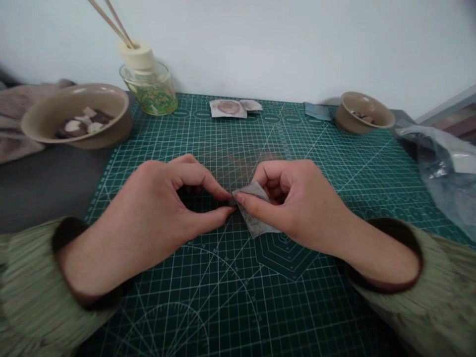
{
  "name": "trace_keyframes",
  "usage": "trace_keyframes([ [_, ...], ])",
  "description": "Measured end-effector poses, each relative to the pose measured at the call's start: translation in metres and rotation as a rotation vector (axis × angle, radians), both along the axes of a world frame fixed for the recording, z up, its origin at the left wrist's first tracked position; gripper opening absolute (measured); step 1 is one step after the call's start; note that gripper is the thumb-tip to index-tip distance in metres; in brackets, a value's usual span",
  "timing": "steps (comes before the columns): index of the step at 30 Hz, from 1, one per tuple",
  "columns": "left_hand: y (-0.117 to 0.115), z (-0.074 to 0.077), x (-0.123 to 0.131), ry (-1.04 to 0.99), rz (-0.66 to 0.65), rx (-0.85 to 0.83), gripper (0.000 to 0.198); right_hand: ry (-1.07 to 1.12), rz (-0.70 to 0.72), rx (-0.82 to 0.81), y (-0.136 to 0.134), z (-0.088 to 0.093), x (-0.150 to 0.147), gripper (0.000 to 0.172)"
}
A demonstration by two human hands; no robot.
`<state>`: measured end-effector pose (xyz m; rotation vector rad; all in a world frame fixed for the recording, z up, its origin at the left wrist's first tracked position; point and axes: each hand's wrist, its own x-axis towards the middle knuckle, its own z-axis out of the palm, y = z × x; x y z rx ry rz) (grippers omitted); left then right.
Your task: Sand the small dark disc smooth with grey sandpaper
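Just above the middle of the cutting mat [223,277], my two hands meet fingertip to fingertip. My right hand [293,198] pinches a small grey square of sandpaper [256,225] between thumb and fingers, one edge of it bent over. Thumb and forefinger of my left hand [159,198] close on a small dark piece [231,201], mostly covered by the fingertips, so its shape cannot be made out. The sandpaper touches the end of this piece.
A brown bowl [78,141] with small light and dark pieces stands left; a smaller bowl [357,124] sits back right. Behind are a reed diffuser [152,94], brown-stained grey squares [228,109] and a blue-grey square [318,111]. A clear plastic bag [446,168] lies right.
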<state>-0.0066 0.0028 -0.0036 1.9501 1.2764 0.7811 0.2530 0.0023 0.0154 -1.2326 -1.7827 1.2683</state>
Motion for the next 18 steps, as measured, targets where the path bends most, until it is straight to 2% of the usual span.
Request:
trace_keyframes([
  [7, -0.001, 0.002, 0.000, -0.009, -0.017, -0.006, 0.006, -0.001, 0.006, 0.012, 0.002, -0.001, 0.000, 0.059],
  [15, -0.004, 0.001, -0.004, -0.053, -0.017, 0.010, 0.004, -0.115, -0.048, 0.069, 0.004, -0.003, 0.008, 0.040],
  [18, -0.006, 0.003, -0.001, -0.146, -0.038, 0.073, 0.009, -0.069, -0.057, 0.043, 0.004, -0.003, 0.009, 0.045],
])
